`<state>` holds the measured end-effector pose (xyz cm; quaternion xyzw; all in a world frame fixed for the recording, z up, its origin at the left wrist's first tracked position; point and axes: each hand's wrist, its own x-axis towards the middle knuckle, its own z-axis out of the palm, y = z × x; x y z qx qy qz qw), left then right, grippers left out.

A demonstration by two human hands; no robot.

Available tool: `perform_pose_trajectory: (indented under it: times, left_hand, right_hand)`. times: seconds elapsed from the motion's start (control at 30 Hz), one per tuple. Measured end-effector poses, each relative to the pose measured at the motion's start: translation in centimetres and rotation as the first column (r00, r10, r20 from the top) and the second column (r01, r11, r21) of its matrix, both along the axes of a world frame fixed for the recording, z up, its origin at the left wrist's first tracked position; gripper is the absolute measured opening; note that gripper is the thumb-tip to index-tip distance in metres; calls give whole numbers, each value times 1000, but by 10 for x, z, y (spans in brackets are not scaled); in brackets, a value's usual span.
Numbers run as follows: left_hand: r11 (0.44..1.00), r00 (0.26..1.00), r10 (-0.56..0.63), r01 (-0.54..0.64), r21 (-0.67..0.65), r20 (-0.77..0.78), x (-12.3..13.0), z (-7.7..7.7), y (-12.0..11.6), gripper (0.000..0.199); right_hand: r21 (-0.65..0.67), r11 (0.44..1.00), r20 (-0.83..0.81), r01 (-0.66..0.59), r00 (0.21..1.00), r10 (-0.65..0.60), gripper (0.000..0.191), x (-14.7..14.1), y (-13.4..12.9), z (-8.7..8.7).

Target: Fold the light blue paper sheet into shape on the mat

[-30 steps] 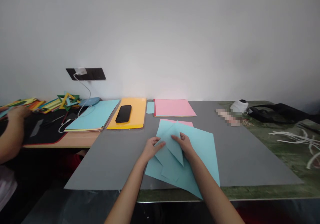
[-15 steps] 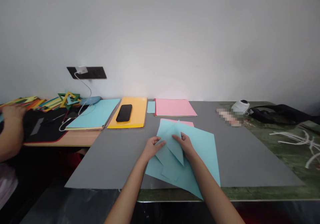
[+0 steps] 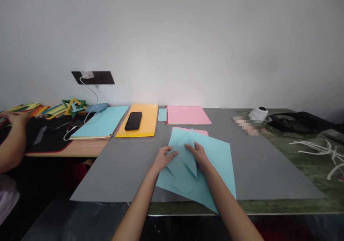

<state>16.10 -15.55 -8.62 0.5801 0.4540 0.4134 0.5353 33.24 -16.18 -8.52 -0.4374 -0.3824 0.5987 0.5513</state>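
A folded light blue paper [image 3: 182, 162] with a pointed tip is between my hands, above a large light blue sheet [image 3: 221, 165]. My left hand [image 3: 163, 158] pinches its left edge between thumb and fingers. On the right side my right hand [image 3: 199, 155] grips the same paper, thumb on top and fingers behind. A pointed flap hangs down beside my right hand. The large sheet lies aslant on a grey board [image 3: 126, 173], and the edge of a pink sheet [image 3: 202, 132] shows behind it.
Behind are a pink stack [image 3: 188, 115], a black phone [image 3: 133, 121] on yellow paper [image 3: 149, 121], and a blue stack [image 3: 100, 123]. White strips [image 3: 311, 146] and a thread spool [image 3: 258, 114] lie right. Another person's hand [image 3: 17, 119] is at far left.
Both my hands and the folded paper have hardly moved. The other person's hand at the far left has shifted slightly, its fingers now showing more clearly.
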Motion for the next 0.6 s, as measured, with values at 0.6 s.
perform_pose_trajectory:
  times: [0.6]
  left_hand:
    - [997,995,71,-70,22,-75,1,0,0,36]
  right_hand:
    - [25,1000,-19,17,1000,-17,32,-1,0,-2]
